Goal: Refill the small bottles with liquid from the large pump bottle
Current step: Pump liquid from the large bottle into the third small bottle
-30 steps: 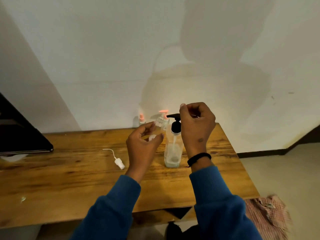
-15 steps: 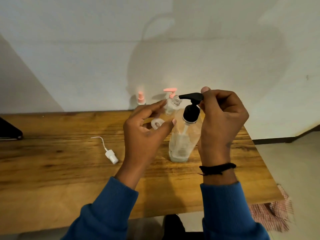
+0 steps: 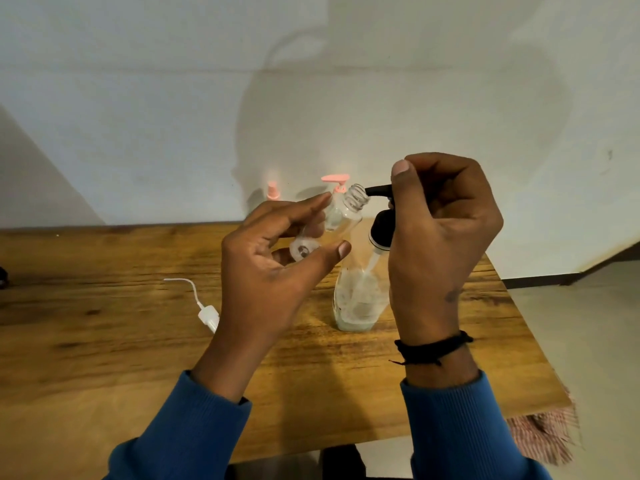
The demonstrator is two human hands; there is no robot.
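Nearest, toward the table's (image 3: 104, 358) right half, the left hand (image 3: 273, 271) pinches a small clear bottle (image 3: 341, 216) between thumb and curled fingers, tilted so its open threaded neck meets the black spout. It looks empty, light, smooth and likely slippery; gripping it mid-body seems safest. The right hand (image 3: 440, 244) curls round the pump head of the large pump bottle (image 3: 358, 299), thumb on top; a little liquid remains inside. A loose white cap with tube (image 3: 207, 311) lies left. At the far edge stand two pink-topped bottles (image 3: 335, 188).
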